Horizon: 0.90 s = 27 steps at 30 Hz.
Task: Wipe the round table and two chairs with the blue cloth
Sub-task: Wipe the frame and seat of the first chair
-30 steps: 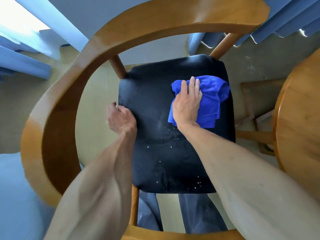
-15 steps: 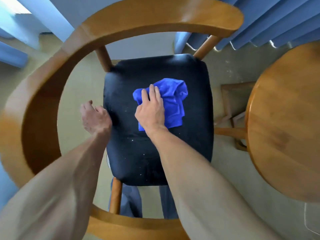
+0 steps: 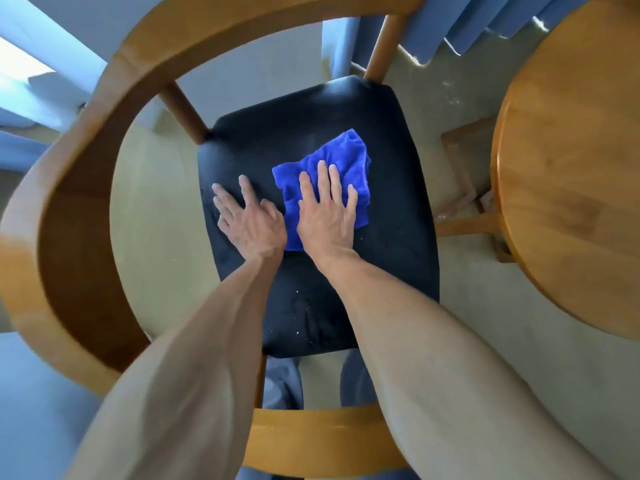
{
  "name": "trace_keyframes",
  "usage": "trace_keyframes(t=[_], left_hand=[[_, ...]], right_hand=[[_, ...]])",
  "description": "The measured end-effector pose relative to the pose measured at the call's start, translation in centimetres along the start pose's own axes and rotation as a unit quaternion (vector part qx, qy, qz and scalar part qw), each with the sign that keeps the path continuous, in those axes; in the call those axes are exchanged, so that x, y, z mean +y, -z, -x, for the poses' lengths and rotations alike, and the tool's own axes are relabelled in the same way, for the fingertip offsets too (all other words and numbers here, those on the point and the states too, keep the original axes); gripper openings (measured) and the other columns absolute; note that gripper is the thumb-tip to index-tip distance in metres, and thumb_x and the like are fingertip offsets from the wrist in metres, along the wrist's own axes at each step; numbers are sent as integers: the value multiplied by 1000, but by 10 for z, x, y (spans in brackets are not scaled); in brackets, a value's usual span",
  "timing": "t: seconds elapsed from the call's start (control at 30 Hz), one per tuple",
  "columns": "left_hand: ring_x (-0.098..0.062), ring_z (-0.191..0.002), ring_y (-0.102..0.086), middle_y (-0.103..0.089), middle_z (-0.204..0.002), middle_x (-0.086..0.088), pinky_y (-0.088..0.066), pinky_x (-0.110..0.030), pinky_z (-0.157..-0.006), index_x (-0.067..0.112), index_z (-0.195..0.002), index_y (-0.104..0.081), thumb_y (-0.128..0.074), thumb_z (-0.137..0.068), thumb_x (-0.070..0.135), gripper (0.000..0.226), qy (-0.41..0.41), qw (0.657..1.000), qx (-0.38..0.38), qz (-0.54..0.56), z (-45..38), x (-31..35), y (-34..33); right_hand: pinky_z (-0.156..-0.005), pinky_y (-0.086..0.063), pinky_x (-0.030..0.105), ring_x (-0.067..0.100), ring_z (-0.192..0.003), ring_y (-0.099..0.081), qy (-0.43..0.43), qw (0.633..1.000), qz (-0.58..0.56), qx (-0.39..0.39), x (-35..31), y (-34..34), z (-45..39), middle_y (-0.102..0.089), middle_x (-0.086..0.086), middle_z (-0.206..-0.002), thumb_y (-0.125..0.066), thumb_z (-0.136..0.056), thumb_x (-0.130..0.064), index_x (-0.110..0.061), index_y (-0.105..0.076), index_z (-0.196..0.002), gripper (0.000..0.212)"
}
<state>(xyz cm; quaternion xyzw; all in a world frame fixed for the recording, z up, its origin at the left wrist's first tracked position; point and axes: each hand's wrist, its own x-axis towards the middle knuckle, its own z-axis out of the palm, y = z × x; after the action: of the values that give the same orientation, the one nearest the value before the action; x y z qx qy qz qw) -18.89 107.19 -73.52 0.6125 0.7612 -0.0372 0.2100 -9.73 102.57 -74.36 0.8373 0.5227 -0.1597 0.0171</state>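
**Both hands flat on the one chair seat**

Pale floor [image 3: 152, 216] lies under everything we see. Our two hands are both down on the black seat [image 3: 391, 237]. Our right hand [image 3: 327, 216] lies flat with straight fingers spread on the one blue cloth [image 3: 332, 168], pressing it to the seat without curling round it. Our left hand [image 3: 251, 221] rests just beside it on the bare seat, fingers extended and holding nothing.

That cloth is rumpled, lying near the seat's middle; its long axis runs from the near-left edge by our wrists to a bunched corner pointing far-right.

Around the seat curves the wooden armrest rail [image 3: 86, 174] of one chair [image 3: 311, 441]. Off to the right, apart from the chair, stands one round table [image 3: 571, 168], partly cut off. Blue curtains [image 3: 467, 19] hang beyond.
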Motion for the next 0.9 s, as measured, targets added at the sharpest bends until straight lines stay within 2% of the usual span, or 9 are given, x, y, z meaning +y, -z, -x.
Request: trace_keyframes(t=[0.1,0.2,0.33,0.47,0.6,0.77,0.9], left_hand=[[-33,-150,-7,-1,-163,-19,-16,-44,-116,22,-156,-17,-32,-100,26,58,102,995,9,18,12,-7,-4],[-33,-150,-8,-3,-163,-19,-16,-46,-117,22,-157,-17,-32,-101,26,58,169,984,9,47,30,-12,-3],[-34,-149,-10,-4,-162,-21,-17,-46,-116,21,-156,-18,-33,-101,26,57,173,984,4,32,48,-11,-2],[-35,-149,-11,-5,-162,-23,-18,-47,-115,20,-155,-18,-32,-101,27,57,162,987,-6,14,65,-10,-8],[-35,-149,-11,-6,-162,-23,-17,-47,-115,20,-156,-18,-32,-100,27,58,197,980,-15,34,81,-19,-16],[-37,-148,-13,-9,-160,-25,-16,-48,-116,23,-155,-16,-34,-101,29,58,230,971,-43,55,96,-47,-19],[-36,-137,-32,-30,-150,-21,-28,-50,-112,21,-151,-23,-36,-98,24,55,210,974,-60,65,89,-68,-8]], right_hand=[[-117,-16,54,23,-152,-6,7,1000,4,-5,21,4,5,-9,2,-165,-47,-94,-13,-26,-28,-151,61],[-116,-18,55,22,-152,-5,-4,1000,6,-9,54,13,11,-10,1,-165,-46,-95,-12,-27,-29,-150,60],[-115,-21,54,22,-152,-6,-41,999,20,-6,99,17,22,-12,2,-165,-44,-100,-20,-29,-27,-151,55],[-113,-26,52,23,-151,-14,-145,989,-27,11,121,15,40,-18,4,-163,-41,-102,-32,-28,-34,-150,49],[-109,-29,49,23,-149,-20,-143,988,-52,19,130,15,44,-25,4,-161,-42,-100,-40,-28,-40,-148,49],[-113,-27,50,27,-149,-19,-210,967,-138,47,100,16,42,-30,8,-158,-48,-97,-28,-22,-45,-144,48],[-114,-26,44,26,-149,-19,-198,972,-120,42,85,14,52,-31,6,-158,-45,-99,-22,-21,-43,-144,45]])
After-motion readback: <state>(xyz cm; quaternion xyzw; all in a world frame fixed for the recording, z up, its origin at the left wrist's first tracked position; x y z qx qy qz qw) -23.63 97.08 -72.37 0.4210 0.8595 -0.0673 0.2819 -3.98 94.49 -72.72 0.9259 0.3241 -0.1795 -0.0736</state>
